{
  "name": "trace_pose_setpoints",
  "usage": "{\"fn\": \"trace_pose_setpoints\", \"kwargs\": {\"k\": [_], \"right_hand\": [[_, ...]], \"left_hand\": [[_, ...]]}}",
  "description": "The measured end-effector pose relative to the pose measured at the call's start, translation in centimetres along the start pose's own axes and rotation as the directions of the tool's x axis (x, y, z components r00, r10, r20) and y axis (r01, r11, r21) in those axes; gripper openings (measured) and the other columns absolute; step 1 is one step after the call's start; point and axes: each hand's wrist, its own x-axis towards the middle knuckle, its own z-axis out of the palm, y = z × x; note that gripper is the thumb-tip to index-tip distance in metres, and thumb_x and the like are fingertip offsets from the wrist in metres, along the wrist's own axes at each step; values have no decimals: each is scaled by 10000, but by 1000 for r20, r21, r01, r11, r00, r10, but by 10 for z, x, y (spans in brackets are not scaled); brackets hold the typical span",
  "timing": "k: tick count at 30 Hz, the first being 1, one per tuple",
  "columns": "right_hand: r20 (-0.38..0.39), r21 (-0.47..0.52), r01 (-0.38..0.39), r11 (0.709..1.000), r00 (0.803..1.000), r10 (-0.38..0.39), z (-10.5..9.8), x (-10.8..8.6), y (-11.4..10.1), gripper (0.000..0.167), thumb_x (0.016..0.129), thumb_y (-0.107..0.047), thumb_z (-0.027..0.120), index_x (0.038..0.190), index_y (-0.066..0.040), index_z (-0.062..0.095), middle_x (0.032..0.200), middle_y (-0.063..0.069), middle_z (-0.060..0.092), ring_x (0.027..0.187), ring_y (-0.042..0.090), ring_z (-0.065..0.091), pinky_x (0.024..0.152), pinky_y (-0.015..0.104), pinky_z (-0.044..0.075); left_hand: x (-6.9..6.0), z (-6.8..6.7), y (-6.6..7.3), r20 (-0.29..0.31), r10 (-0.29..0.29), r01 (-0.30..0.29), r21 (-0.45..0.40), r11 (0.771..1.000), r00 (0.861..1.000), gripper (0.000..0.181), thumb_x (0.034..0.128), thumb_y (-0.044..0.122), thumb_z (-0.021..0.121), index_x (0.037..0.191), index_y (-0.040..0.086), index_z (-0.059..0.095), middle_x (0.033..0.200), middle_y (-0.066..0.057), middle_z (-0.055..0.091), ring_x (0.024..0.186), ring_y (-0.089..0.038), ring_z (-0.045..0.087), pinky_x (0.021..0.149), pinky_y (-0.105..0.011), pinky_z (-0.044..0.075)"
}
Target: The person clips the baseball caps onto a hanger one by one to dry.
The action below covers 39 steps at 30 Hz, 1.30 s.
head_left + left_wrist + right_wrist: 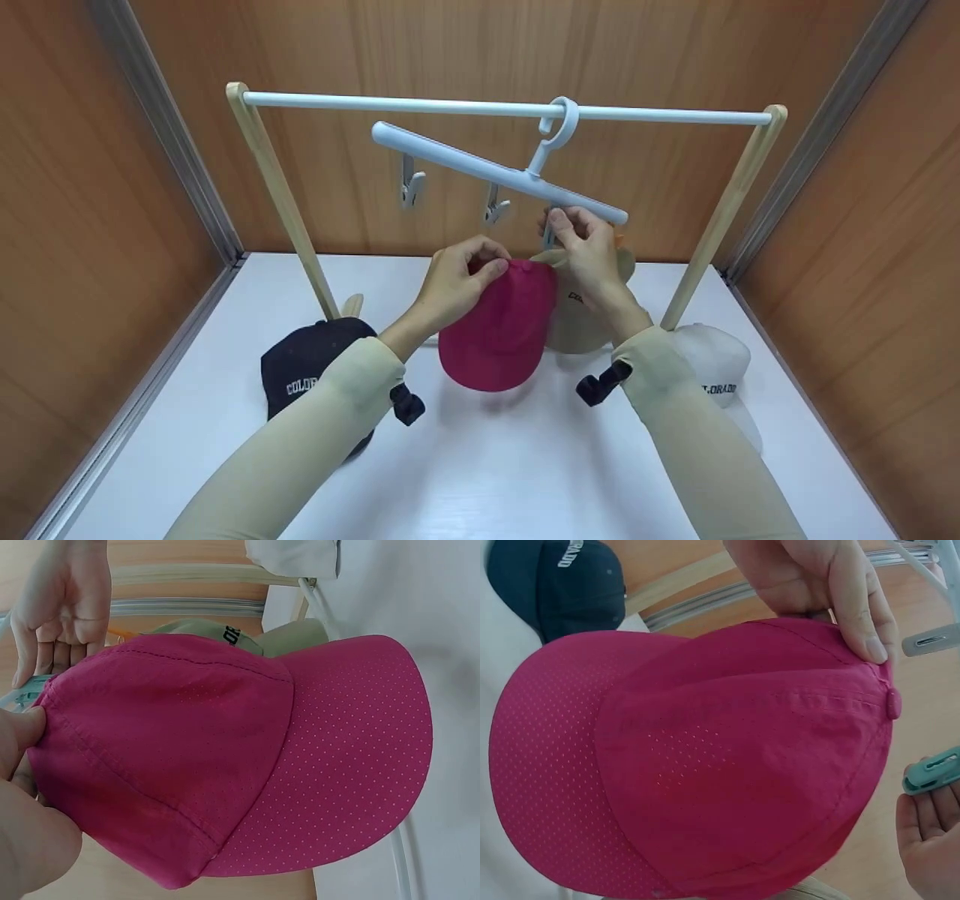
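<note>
A magenta cap (pixel 499 330) hangs brim down, its crown pinched near the top button by the left hand (pixel 469 274). The right hand (pixel 592 251) grips a clip (pixel 933 771) under the lower right end of a pale blue hanger (pixel 465 161), its thumb in front. The cap's crown is close beside this clip; whether they touch I cannot tell. Two other clips (pixel 411 184) hang unoccupied along the bar. Tilted down to the right, the hanger hooks over a white rail (pixel 405 103). Behind the right hand, a beige cap (pixel 574 334) is partly hidden.
Wooden posts (pixel 277 187) carry the rail at both ends. A black cap (pixel 300 360) lies at the left post's foot, a white cap (pixel 712 356) at the right one's. A small orange piece (pixel 619 241) shows by the beige cap. Wood panels (pixel 862 225) enclose the white table (pixel 495 465).
</note>
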Motion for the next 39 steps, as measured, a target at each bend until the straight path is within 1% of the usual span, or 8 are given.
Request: {"fn": "trace_pose_setpoints", "kwargs": {"k": [3,9,16,19,24,30,34,39], "right_hand": [[-14,26,5,1000,1000,-4,3,1,1,337,1099,-273,594,1259,16,661,1203,146,716,1168,263,684,1119,389,493],[-30,16,-1,1000,1000,2,7,2,1,332,1108,-286,571,1232,9,658,1226,211,699,1190,306,675,1120,375,491],[-67,35,-13,999,998,15,13,4,1,373,1107,-281,559,1219,66,640,1283,280,670,1138,236,716,1074,346,531],[-86,28,-24,999,996,27,14,4,1,384,1098,-297,570,1208,63,647,1263,260,687,1128,218,712,1066,355,527],[-100,16,-41,999,994,42,14,2,-1,320,1095,-321,575,1158,-22,669,1207,132,715,1180,234,687,1075,363,501],[-108,71,-15,997,994,23,15,2,-3,277,1098,-264,576,1093,-3,666,1113,55,715,1169,284,695,1027,337,534],[-110,83,-23,996,993,32,17,1,-3,288,1096,-269,574,1088,4,663,1093,58,726,1111,215,698,985,311,535],[-82,91,-55,994,995,63,18,0,-3,319,1099,-309,559,1150,-7,649,1220,154,705,1176,222,703,1046,354,531]], "left_hand": [[2,1,-1,3,3,-3,-1,1000,1000,125,1052,153,683,1163,150,740,1062,14,738,971,-166,665,870,-317,584],[7,0,-2,7,-11,11,-22,1000,1000,123,1059,152,672,1169,147,726,1084,7,729,1002,-163,650,898,-322,560],[12,1,-4,24,-21,22,-72,997,999,104,1066,135,652,1155,149,703,1093,-2,710,1034,-166,636,937,-330,547],[13,1,-4,34,-11,14,-90,996,999,101,1067,133,650,1153,150,700,1092,-6,706,1035,-171,635,945,-339,543],[16,4,-6,41,-15,20,-121,992,999,113,1063,145,651,1162,165,701,1101,-2,703,1049,-176,640,968,-360,549],[19,5,-6,55,-24,33,-153,988,998,131,1060,165,651,1181,171,700,1135,0,705,1084,-178,645,1002,-373,552],[22,4,-7,75,-16,28,-159,987,997,128,1066,172,640,1180,177,699,1148,4,702,1097,-172,638,1015,-374,540],[25,0,-8,74,5,8,-164,986,997,111,1073,167,627,1162,181,691,1132,7,696,1084,-162,622,994,-368,524]]}}
